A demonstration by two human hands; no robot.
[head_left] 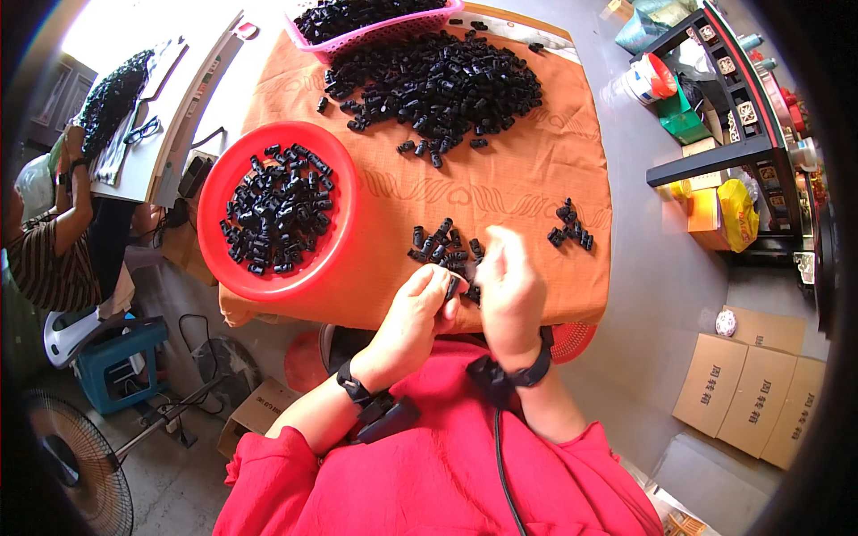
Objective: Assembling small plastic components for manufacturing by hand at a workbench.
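Observation:
My left hand (418, 308) is closed on a small black cylindrical part (452, 286), pinched between thumb and fingers near the table's front edge. Just to its right, my right hand (512, 290) is raised and smeared by motion, so its fingers do not show clearly. Beyond both hands lies a small cluster of black parts (438, 241). A smaller group of the same parts (570, 228) sits farther right on the orange tablecloth (402, 188). At the left stands a red round basin (345, 223) with many black parts (279, 210) in it.
A big heap of black parts (438, 85) covers the far part of the table, beside a pink basket (384, 37) full of more. Another person (54, 210) works at a white table on the left. A fan (76, 464) stands lower left; cardboard boxes (751, 393) lie right.

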